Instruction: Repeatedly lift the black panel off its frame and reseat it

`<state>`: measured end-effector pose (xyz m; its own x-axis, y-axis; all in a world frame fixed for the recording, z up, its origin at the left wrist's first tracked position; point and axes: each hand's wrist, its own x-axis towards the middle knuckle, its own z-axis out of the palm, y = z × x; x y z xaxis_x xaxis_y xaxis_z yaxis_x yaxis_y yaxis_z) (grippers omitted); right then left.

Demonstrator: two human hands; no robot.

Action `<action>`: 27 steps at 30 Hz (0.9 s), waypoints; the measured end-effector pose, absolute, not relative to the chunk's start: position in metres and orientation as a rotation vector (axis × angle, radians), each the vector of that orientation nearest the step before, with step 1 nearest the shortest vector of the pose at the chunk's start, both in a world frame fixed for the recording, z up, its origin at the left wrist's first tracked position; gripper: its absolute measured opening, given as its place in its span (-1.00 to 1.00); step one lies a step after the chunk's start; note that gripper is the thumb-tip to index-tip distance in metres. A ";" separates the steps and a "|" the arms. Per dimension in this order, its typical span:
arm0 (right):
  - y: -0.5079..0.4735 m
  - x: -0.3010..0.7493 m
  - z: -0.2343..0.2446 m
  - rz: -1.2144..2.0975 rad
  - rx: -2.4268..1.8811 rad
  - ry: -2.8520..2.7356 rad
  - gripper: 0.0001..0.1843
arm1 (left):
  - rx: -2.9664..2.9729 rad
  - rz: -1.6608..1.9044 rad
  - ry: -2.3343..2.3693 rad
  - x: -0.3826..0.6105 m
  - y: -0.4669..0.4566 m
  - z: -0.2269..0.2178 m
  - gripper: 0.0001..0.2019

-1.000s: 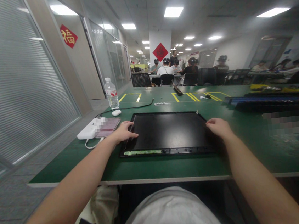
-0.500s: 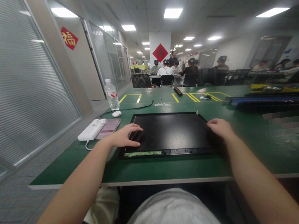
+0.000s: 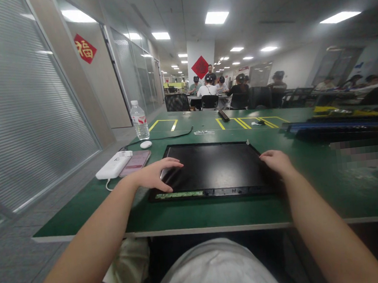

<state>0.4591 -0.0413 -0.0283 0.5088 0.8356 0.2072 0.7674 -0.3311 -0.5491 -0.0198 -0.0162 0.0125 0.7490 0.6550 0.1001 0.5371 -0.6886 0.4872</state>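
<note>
A black display panel (image 3: 212, 166) lies flat on the green table in front of me, its dark screen facing up. Along its near edge runs a strip with a green circuit board (image 3: 179, 195) on the left half. My left hand (image 3: 155, 174) is over the panel's left edge, thumb and fingers spread wide apart. At the opposite edge, my right hand (image 3: 277, 161) has its fingers closed on the frame near the far right corner. A small pale tab (image 3: 247, 142) sticks up at that corner.
Left of the panel are a white power bank (image 3: 112, 166), a phone (image 3: 135, 161), a small white case (image 3: 145, 144) and a water bottle (image 3: 139, 122). A black cable (image 3: 171, 137) lies behind. Long dark-blue parts (image 3: 332, 127) sit at the right. People work at tables further back.
My left thumb has moved down toward the panel's near edge, and the hand has spread wider. The right hand stays at the right edge. My view has shifted slightly.
</note>
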 end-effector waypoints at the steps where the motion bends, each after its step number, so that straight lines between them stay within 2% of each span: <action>1: -0.042 0.458 -0.027 0.155 -2.163 -1.301 -0.85 | 2.512 0.373 0.902 -0.019 -0.017 0.013 -0.18; 7: -0.044 0.456 -0.025 0.174 -2.152 -1.293 -0.87 | 2.507 0.386 0.929 -0.020 -0.015 0.013 -0.19; 11: -0.043 0.458 -0.026 0.167 -2.128 -1.283 -0.88 | 2.458 0.426 1.100 -0.023 -0.007 0.005 -0.30; 14: -0.041 0.458 -0.027 0.167 -2.106 -1.282 -0.88 | 2.415 0.548 1.245 -0.025 0.002 -0.004 -0.31; 27: -0.033 0.464 -0.034 0.299 -2.092 -1.267 -0.64 | 2.385 0.677 1.422 -0.026 0.013 -0.011 -0.38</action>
